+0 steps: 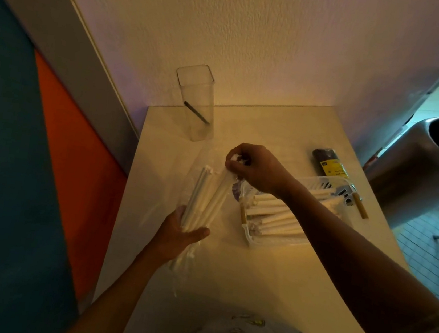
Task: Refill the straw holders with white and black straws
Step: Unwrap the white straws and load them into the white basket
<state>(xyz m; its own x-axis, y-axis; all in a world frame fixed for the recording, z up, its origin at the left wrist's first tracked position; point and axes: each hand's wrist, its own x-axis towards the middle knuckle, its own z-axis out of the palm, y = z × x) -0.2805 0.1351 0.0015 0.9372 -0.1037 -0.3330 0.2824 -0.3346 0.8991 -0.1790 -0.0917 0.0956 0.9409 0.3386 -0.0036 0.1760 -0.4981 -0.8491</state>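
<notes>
Holder: clear straw holder (196, 104), far left on the table (269, 270), one black straw (196, 112) inside.
Basket: white basket (253, 239) right, wrapped white straws.
Left hand (180, 235): grips bagged white straws (204, 196).
Right hand (257, 168): pinches the bag top.

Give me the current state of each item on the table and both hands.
Clear holder: upright, nearly empty, one black straw inside.
White straw pack: lifted, wrapper partly open.
Left hand: holds the pack's lower end.
Right hand: pinches the wrapper's top.
White basket: holds wrapped white straws lying flat.
Black straw pack: flat on table, untouched.
</notes>
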